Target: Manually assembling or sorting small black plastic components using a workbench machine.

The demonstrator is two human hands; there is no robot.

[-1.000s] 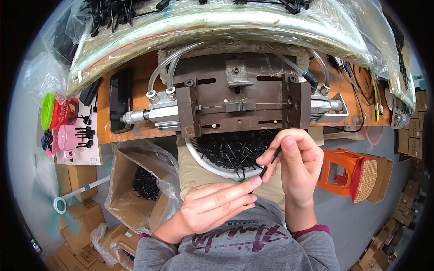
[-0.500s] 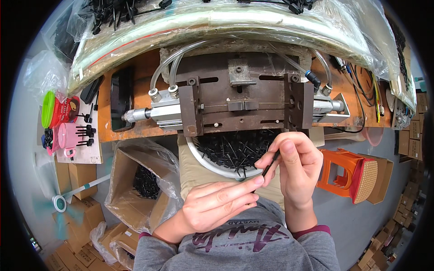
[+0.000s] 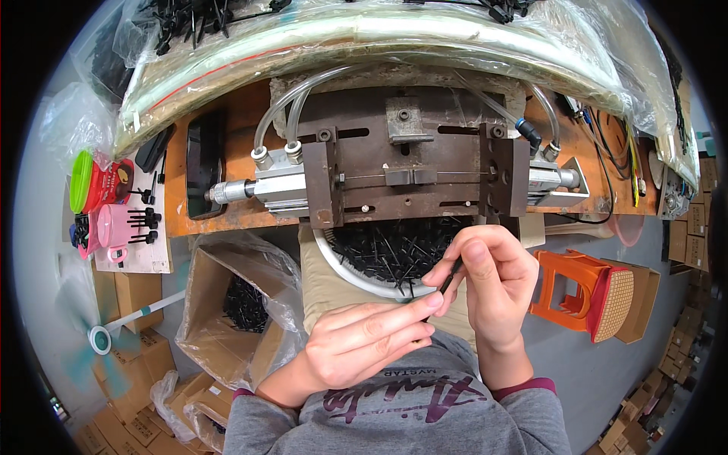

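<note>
A slim black stick-like part [image 3: 452, 274] is between my two bare hands, tilted, just over the near rim of the bowl. My right grip [image 3: 497, 284] is closed on its upper end, pinching it between thumb and fingers. My left grip [image 3: 368, 343] is closed too, its fingers held long and nearly straight, with the fingertips at the lower end of the part; they hide how far it runs in.

Just beyond my fingers, a round white-rimmed bowl [image 3: 350, 276] holds a heap of thin black pieces [image 3: 390, 254], with beige cloth [image 3: 331, 297] under it. Past the bowl, a dark brown metal fixture [image 3: 451, 157] stands on the worn orange-brown wooden surface [image 3: 239, 140]. A small grey metal block [image 3: 410, 177] sits at its middle, and a silver cylinder [image 3: 280, 193] with clear tubes joins its left side. Further left on the surface lies a flat black rectangular device [image 3: 203, 167].

To my left stands an open cardboard box [image 3: 205, 326] with a clear plastic liner and more black pieces inside; to my right, an orange plastic stool [image 3: 560, 284].
</note>
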